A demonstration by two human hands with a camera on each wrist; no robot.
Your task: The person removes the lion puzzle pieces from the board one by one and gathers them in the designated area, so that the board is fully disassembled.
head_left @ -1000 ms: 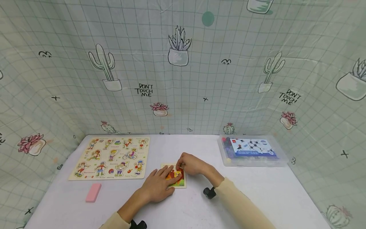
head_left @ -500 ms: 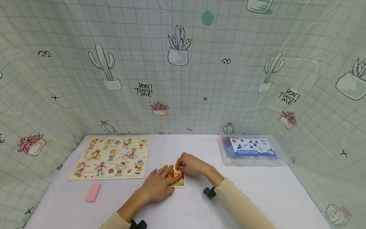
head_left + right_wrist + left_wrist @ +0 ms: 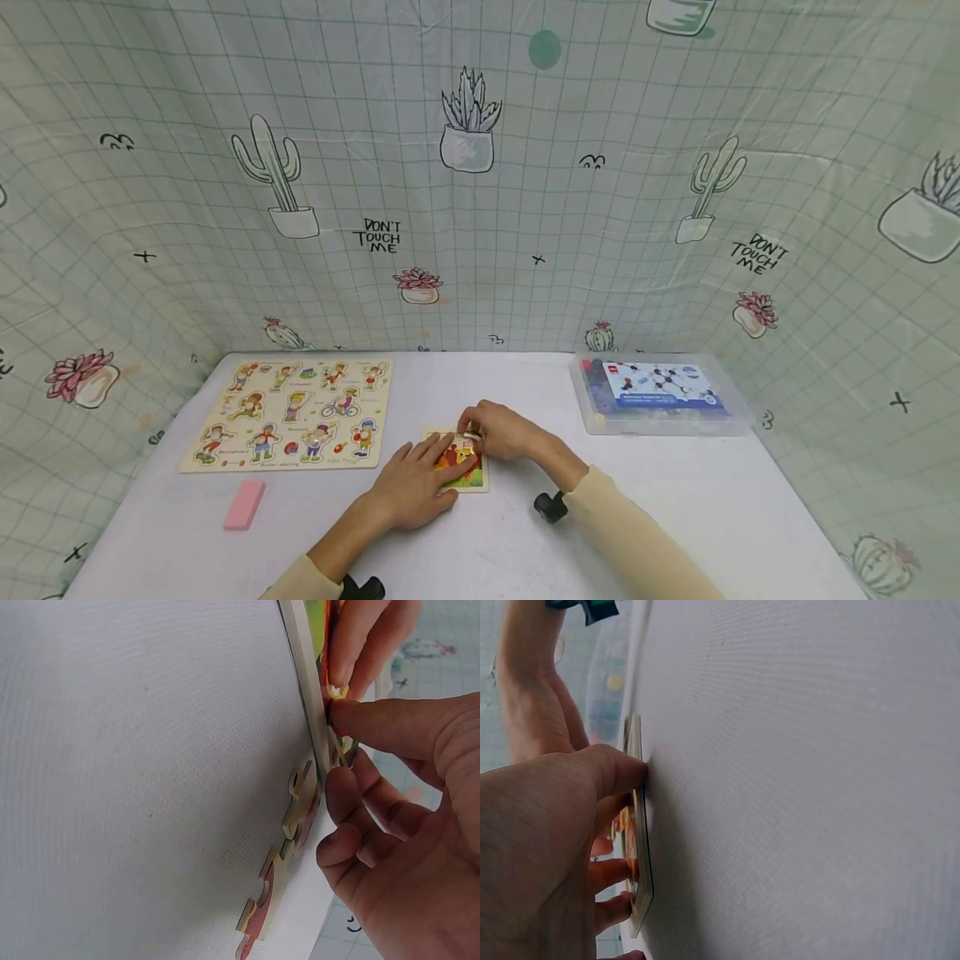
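My left hand (image 3: 412,490) lies spread over a small wooden jigsaw puzzle (image 3: 474,481) with a red, yellow and green picture, fingers resting on its face. In the left wrist view, the thumb touches the near edge of its pale frame (image 3: 642,892). At the far right corner, my right hand (image 3: 508,432) pinches a small puzzle piece (image 3: 342,747) between thumb and fingers; the piece stands tilted at the board's rim. Loose puzzle pieces lie on the table just beyond that corner: one pale piece (image 3: 300,804) and a reddish piece (image 3: 264,896), hidden by my hand in the head view.
A large wooden peg puzzle (image 3: 300,417) with sports figures lies at the left. In front of it is a pink block (image 3: 245,505). A clear plastic case (image 3: 663,396) with a blue and white label stands at the back right. A patterned curtain (image 3: 480,217) encloses the table.
My right fingers have shifted slightly left, and a pale edge of the pinched puzzle piece now shows under them. The left hand and the puzzle have stayed put.
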